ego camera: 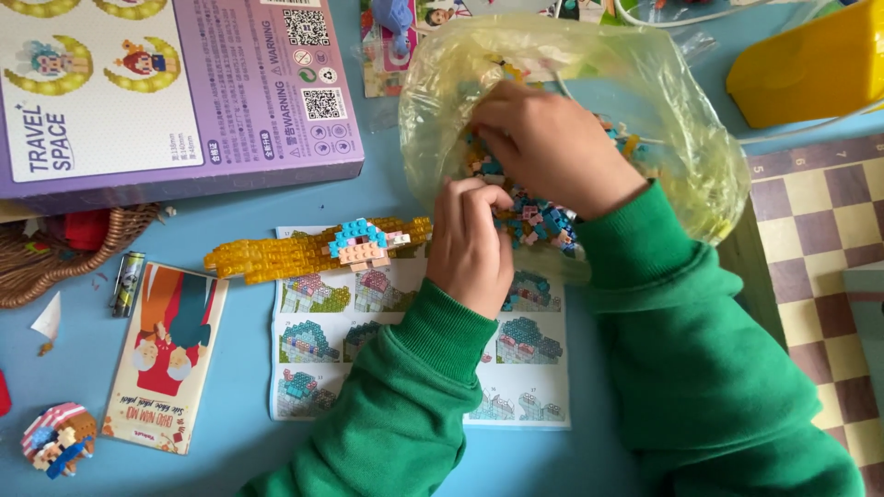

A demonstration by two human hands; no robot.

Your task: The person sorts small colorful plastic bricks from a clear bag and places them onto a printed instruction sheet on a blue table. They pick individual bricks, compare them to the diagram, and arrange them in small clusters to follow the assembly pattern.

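Yellowish clear plastic formed the bag [677, 138] at the upper centre of the frame, and small coloured bricks [539, 219] were being picked through at its mouth by the right hand [543, 147], fingers curled, and the left hand [471, 244], loosely clenched; whether a brick was actually pinched could not be told. A purple box [258, 101] was seen at upper left, a printed instruction sheet [405, 359] lay below the hands, and a red-and-orange envelope [166, 354] was placed at lower left.

A flat purple box [175, 92] with a white picture panel lies at the table's upper left. A clear yellowish plastic bag [645, 101] sits at top centre. A small orange illustrated packet [166, 354] lies lower left.
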